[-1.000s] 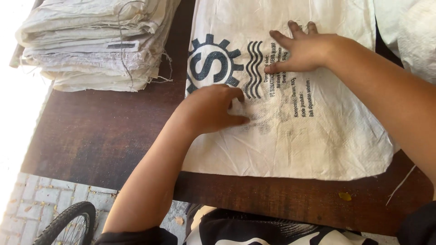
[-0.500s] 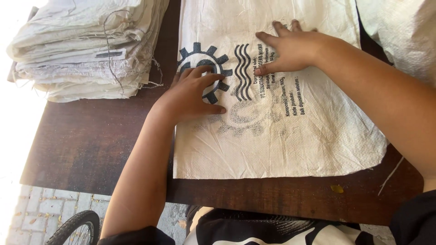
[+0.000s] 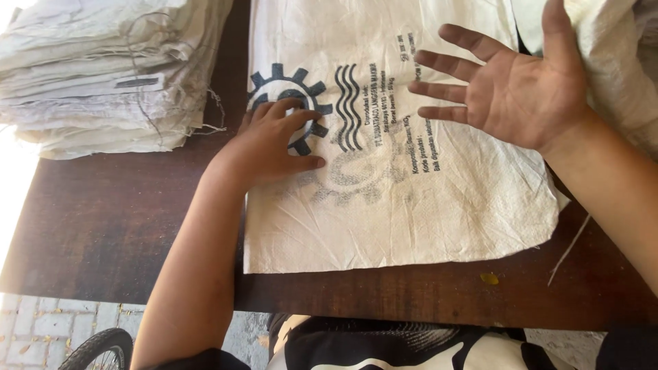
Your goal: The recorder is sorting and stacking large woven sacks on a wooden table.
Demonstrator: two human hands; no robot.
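Dark wooden table (image 3: 103, 219) | left hand (image 3: 274, 147) flat, pinning white sack (image 3: 411, 205) centre frame | right hand (image 3: 514, 89) lifted, fingers spread wide, empty | sack stack (image 3: 103, 75) upper left

Two bare forearms, bare hands (image 3: 274, 147) without rings or gloves, black-and-white patterned garment (image 3: 411, 346) at the lap

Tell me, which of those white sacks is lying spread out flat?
The printed sack under the left hand, alone mid-table; the others sit folded in the stack at the left.
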